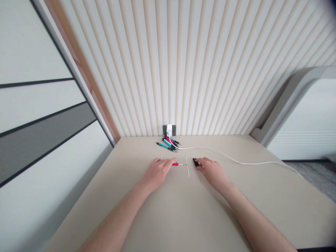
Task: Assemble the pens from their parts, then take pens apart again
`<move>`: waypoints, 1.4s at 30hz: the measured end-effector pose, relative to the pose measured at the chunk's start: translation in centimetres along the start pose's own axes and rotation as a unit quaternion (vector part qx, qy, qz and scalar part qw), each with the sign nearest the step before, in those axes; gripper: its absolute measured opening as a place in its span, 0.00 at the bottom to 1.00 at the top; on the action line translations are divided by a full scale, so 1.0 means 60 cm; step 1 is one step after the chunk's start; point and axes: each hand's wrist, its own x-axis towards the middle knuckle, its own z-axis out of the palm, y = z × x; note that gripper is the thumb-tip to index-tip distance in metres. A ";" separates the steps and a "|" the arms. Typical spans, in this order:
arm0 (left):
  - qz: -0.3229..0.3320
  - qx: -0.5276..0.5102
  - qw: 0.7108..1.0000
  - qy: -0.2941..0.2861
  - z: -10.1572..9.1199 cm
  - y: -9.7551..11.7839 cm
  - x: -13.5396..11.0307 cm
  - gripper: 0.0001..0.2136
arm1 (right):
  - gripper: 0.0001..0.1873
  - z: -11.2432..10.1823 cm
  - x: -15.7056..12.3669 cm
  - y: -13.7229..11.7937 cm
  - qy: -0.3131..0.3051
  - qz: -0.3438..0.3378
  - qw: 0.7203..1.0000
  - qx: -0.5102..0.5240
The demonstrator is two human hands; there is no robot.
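Note:
My left hand is closed on a red pen barrel, with a thin pale refill sticking out of it to the right. The refill's tip reaches across a slim white stick lying on the table; whether the two touch I cannot tell. To the right, my right hand has its thumb and fingers around a short black pen part, close above or on the tabletop. A small gap separates that black part from the white stick.
Several blue, red and black pens lie in a pile at the table's back edge. Above them a white charger sits in a wall socket. Its white cable runs right across the beige table. A ribbed wall stands behind.

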 end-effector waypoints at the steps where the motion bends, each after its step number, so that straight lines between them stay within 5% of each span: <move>1: 0.000 -0.003 1.000 -0.001 0.000 0.000 0.000 0.22 | 0.14 0.000 0.000 0.000 0.001 0.000 1.000 0.001; 12: 0.006 -0.008 1.000 0.011 0.004 -0.001 -0.001 0.22 | 0.11 -0.011 -0.006 -0.026 0.115 -0.096 0.975 0.163; 42: 0.006 0.014 0.999 -0.033 -0.018 0.009 -0.003 0.32 | 0.13 -0.003 0.001 -0.036 0.109 -0.101 0.940 0.308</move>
